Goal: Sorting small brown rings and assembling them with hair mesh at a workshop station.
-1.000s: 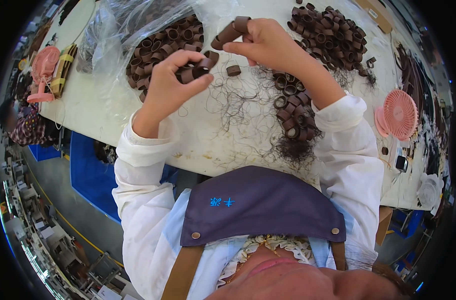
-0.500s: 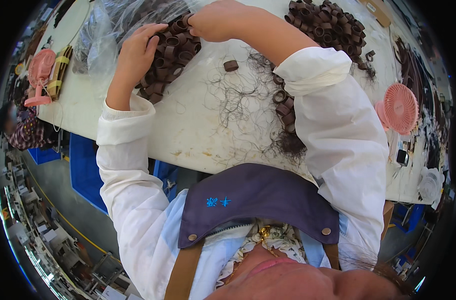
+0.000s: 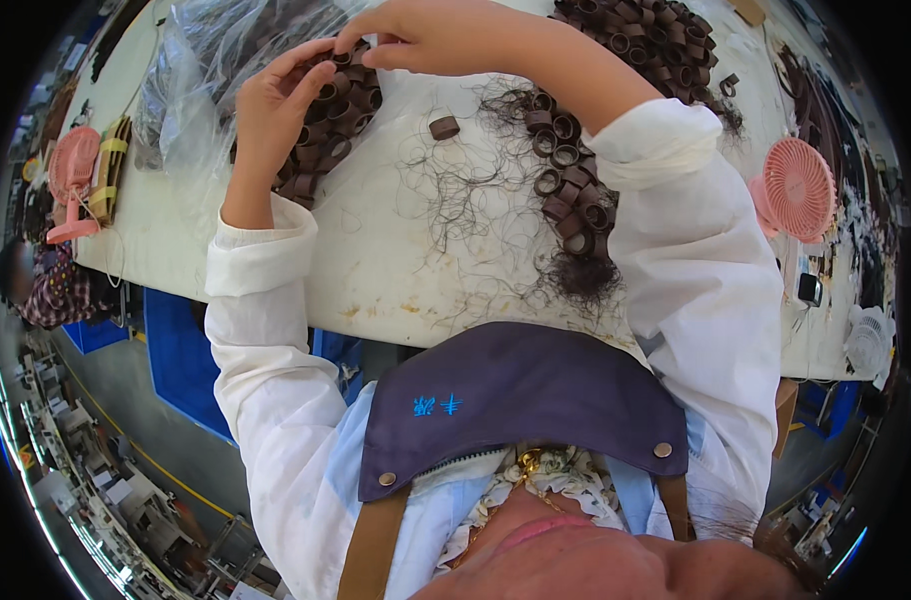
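Curl rolls [image 3: 325,125]: both hands' fingers pinching them; plastic bag [image 3: 200,60], loose roll [image 3: 443,127] beside.

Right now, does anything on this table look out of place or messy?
Yes. One brown curl roll lies alone on the white table, apart from the piles, and loose dark hair strands are strewn across the tabletop around it. Both hands are at the pile of rolls on the clear plastic bag.

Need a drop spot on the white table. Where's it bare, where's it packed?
Barest: the white table along its near edge, between the left hand and the strewn loose hair; another strip between pink fan and plastic bag. Crowded: brown curl rolls under both hands, and the row of rolls by the right sleeve.
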### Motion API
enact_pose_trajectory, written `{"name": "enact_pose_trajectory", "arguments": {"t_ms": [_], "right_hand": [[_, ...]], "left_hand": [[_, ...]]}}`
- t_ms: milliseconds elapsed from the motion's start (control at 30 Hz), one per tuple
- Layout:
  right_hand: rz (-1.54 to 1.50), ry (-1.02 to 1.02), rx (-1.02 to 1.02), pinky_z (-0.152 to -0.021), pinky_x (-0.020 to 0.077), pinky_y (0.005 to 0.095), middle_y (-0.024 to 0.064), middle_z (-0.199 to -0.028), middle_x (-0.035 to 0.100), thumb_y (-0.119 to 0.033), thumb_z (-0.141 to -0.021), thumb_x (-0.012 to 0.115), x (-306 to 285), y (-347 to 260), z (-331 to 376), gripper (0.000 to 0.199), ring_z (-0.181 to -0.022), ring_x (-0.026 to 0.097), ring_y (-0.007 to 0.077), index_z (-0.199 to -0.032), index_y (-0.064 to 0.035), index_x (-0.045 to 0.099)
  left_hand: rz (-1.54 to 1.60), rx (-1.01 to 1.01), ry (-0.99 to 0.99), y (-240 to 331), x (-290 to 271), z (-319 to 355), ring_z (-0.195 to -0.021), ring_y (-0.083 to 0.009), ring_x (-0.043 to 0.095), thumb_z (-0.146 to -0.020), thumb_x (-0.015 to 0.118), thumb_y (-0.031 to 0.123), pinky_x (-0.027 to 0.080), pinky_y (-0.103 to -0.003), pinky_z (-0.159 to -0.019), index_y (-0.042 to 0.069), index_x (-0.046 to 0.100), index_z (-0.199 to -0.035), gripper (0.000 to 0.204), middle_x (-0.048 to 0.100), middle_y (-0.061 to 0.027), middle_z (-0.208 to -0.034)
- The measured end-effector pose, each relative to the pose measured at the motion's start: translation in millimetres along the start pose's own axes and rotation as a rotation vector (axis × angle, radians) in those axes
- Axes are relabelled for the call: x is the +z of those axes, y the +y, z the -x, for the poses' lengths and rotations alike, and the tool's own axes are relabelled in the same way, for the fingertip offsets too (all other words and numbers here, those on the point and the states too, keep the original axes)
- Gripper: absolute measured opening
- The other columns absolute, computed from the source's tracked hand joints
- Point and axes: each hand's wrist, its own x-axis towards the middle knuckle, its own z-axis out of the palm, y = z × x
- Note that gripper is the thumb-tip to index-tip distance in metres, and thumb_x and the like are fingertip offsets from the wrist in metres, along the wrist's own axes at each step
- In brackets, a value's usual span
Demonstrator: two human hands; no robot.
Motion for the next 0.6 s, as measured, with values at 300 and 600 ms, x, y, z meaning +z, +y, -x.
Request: {"name": "enact_pose_trajectory", "arguments": {"t_ms": [300,600], "right_hand": [[0.037,-0.350,0.426,-0.069,0.0488,0.0370,0.0091,-0.075,0.064,-0.011,-0.083,0.061,-80.6,-33.8,157.6,0.015,-0.073,0.063,0.0260,-0.096,-0.0053,0.064],[0.159,-0.219,0.453,-0.078,0.0493,0.0375,0.0065,-0.092,0.060,-0.011,-0.081,0.064,-40.5,-77.1,229.9,0.022,-0.094,0.060,0.0256,-0.103,-0.0099,0.063]], "left_hand": [[-0.486,0.215,-0.098,17.6,44.8,25.5,-0.085,-0.0208,0.065,-0.086,0.065,0.009,0.051,-0.032,-0.075,0.014,0.066,-0.113,0.027,0.062,-0.0080,-0.119],[-0.677,0.388,-0.286,0.5,109.3,27.7,-0.075,-0.0277,0.062,-0.087,0.063,0.013,0.050,-0.037,-0.068,0.011,0.062,-0.113,0.027,0.059,-0.0103,-0.107]]}}
